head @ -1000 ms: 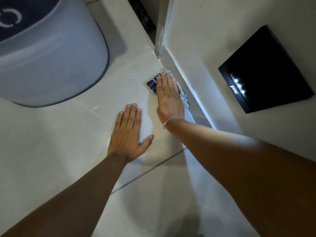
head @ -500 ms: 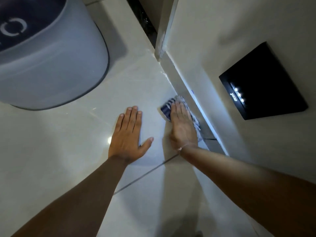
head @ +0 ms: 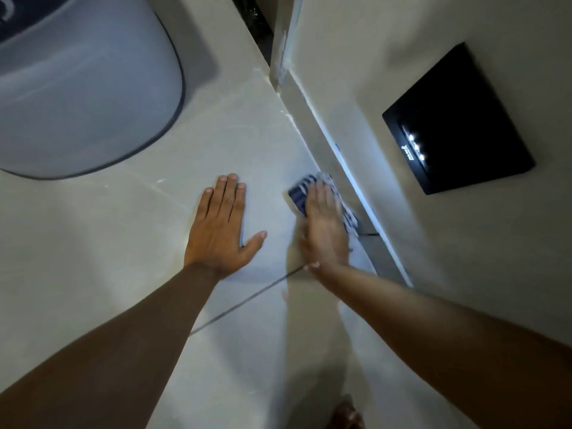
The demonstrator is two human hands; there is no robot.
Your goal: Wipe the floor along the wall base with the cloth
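One cloth point(head: 301, 193), striped dark blue and white and crumpled, is pressed flat against the floor point(head: 123, 230) at the wall base point(head: 328, 144) under the open right hand point(head: 325, 230). The left hand point(head: 221, 224) is laid flat, empty, fingers extended, on the tile.

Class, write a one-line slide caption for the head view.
Right hand presses a striped cloth to the floor beside the wall base; left hand rests flat.
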